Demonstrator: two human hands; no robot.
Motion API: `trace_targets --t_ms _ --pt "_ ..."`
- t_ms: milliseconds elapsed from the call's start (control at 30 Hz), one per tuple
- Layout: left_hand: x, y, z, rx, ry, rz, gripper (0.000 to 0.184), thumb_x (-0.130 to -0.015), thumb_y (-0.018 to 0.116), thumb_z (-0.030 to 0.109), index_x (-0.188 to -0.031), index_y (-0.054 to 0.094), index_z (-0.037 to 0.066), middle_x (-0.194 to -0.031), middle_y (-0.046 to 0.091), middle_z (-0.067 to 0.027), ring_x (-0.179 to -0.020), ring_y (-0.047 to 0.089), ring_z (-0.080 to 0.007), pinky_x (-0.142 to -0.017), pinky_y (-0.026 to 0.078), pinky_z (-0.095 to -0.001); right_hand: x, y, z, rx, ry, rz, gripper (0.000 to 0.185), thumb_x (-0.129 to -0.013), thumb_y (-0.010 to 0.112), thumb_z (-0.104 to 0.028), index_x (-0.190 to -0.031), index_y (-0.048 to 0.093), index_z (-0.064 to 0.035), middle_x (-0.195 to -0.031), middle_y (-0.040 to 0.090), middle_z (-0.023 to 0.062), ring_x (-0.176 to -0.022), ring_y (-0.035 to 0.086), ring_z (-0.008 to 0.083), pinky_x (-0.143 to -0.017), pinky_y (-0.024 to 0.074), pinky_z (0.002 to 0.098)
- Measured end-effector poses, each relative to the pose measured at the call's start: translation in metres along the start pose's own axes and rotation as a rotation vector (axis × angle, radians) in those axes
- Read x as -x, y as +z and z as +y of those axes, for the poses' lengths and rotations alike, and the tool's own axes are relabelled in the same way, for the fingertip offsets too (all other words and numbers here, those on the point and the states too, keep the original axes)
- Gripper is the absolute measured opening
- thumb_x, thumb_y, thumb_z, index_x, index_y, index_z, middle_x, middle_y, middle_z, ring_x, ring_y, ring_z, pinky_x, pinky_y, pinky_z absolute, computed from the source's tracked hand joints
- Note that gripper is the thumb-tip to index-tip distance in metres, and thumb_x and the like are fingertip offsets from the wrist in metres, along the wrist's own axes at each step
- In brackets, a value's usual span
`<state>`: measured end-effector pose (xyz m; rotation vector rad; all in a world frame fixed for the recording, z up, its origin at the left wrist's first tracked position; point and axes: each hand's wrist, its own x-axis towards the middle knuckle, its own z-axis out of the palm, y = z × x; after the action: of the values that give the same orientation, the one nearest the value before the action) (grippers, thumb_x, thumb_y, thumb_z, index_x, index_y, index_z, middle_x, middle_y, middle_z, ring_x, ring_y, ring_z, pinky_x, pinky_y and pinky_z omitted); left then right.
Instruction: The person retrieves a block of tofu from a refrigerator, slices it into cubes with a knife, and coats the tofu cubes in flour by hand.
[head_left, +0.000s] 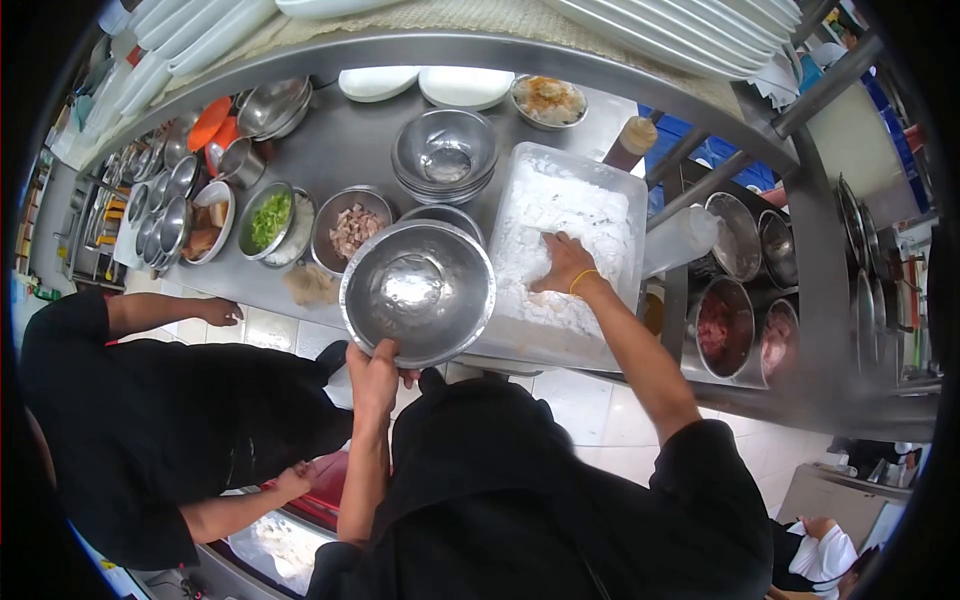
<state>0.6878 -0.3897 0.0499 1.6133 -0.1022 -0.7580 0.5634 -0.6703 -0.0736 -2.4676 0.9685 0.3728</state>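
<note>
A large steel bowl [417,292], with nothing in it, is held by its near rim in my left hand [374,370], the thumb over the edge. My right hand [566,265], a yellow band at its wrist, reaches into white powder [590,215] in a clear plastic bin [637,200]; its fingertips are partly sunk in the powder. Behind the held bowl stands a stack of steel bowls [444,150]. To its left are a bowl of chopped pinkish pieces [357,228] and a bowl of chopped greens [266,220].
A co-worker in black [180,420] stands close on the left. A metal shelf edge [430,50] with plates crosses above the counter. Bottles [632,143] stand right of the bin, beside bowls of red meat [722,325]. A red container [325,485] sits below left.
</note>
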Motion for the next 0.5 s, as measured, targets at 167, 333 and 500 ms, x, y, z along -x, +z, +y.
trace_targets --t_ms 167,333,500 --pt "-0.004 -0.001 0.002 -0.008 0.021 -0.023 0.015 -0.074 0.043 0.002 -0.082 0.05 -0.008 -0.064 0.055 -0.0142 -0.042 0.05 -0.0187 -0.035 0.037 -0.0273 0.01 -0.018 -0.014 -0.094 0.032 0.102 0.096 -0.05 0.077 -0.039 -0.132 0.034 -0.0152 -0.126 0.039 0.0151 -0.115 0.04 0.0361 -0.09 0.0414 0.0446" --pt "-0.012 0.0 -0.004 0.052 0.04 -0.024 0.014 -0.073 0.043 -0.002 -0.085 0.048 -0.009 -0.068 0.056 -0.0149 -0.039 0.05 -0.0186 -0.03 0.036 -0.0262 -0.005 -0.005 -0.028 0.064 -0.103 0.082 0.082 -0.057 0.075 -0.03 -0.13 0.038 -0.0188 -0.125 0.04 0.0145 -0.112 0.044 0.0342 -0.089 0.0426 0.0443" --pt "-0.014 0.003 0.004 0.019 0.035 -0.002 0.019 -0.074 0.042 -0.002 -0.092 0.047 -0.009 -0.072 0.056 -0.0157 -0.04 0.051 -0.0185 -0.03 0.036 -0.0256 -0.014 -0.001 -0.011 -0.055 -0.091 0.127 0.066 -0.058 0.072 -0.024 -0.119 0.05 -0.0133 -0.115 0.05 0.0147 -0.107 0.05 0.0325 -0.09 0.0433 0.0387"
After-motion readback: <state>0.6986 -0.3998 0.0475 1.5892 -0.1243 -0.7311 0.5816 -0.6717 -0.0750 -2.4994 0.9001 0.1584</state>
